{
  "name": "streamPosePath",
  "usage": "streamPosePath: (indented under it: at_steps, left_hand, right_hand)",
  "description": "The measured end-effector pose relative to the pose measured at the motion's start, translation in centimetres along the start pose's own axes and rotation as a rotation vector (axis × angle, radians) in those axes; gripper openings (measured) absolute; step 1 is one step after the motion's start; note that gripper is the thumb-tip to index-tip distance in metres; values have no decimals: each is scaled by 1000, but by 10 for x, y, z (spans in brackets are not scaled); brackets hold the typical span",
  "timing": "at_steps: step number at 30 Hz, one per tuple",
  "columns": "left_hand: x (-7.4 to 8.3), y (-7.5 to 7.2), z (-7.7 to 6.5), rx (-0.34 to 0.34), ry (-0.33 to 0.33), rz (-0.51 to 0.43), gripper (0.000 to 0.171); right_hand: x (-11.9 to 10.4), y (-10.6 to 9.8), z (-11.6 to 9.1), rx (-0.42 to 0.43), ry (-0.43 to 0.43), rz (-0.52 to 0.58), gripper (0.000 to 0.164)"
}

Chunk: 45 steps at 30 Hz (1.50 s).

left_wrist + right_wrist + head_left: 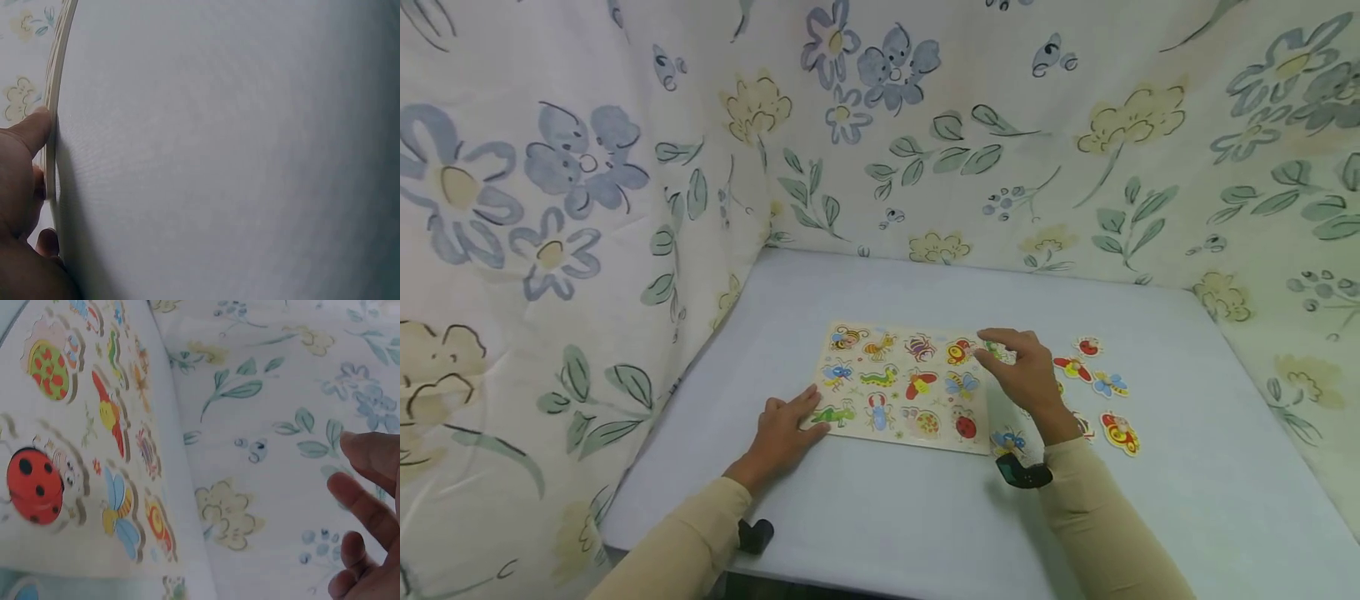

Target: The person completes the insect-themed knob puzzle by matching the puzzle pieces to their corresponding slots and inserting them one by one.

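A light wooden puzzle board with rows of colourful insect pictures lies on the table. My left hand holds its front left corner, thumb along the front edge and fingers at the left side. In the left wrist view the thumb presses on the board's edge. Over the board's right side hovers my right hand, thumb and forefinger spread apart with nothing between them. The right wrist view shows its fingers apart beside the board, near the red ladybug and the blue-winged bee.
Several loose insect pieces lie right of the board, among them a ladybug, a red-winged insect, a blue-winged bee and a butterfly. A blue fly piece lies by the front right corner. Flowered cloth surrounds the white table.
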<state>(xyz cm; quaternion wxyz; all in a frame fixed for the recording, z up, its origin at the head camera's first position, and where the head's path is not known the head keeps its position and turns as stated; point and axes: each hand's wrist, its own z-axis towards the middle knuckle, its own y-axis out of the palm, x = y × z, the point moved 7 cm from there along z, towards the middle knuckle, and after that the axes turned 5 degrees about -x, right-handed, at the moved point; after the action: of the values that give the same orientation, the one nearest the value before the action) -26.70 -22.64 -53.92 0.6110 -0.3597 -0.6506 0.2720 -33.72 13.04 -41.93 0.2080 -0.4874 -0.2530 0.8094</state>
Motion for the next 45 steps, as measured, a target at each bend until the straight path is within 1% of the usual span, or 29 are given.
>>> streamPosePath:
  at_steps: [3, 7, 11, 15, 23, 30, 32, 38, 45]
  left_hand:
    - [0, 1, -1, -4, -12, -4, 64]
    - [2, 1, -1, -9, -18, 1, 64]
    - [3, 0, -1, 1, -13, -6, 64]
    - [2, 1, 0, 1, -6, -5, 64]
    - [0, 0, 2, 22, 24, 0, 64]
    - [-1, 2, 3, 14, 16, -8, 64]
    - [-1, 2, 3, 13, 14, -8, 64]
    - [0, 2, 2, 0, 8, -9, 65]
    - [1, 2, 2, 10, 8, 4, 64]
  right_hand:
    - [15, -11, -13, 6, 52, -18, 30]
    - [37, -27, -30, 18, 123, -14, 31]
    - [58, -40, -47, 39, 171, 7, 32]
    - [75, -49, -65, 65, 235, -17, 30]
    - [100, -59, -97, 156, 418, -94, 32]
    - [118, -60, -116, 128, 574, -123, 38]
    - [121, -60, -118, 129, 582, -134, 37]
    - [126, -59, -121, 156, 541, -147, 30]
    - [126, -58, -122, 134, 546, -172, 24]
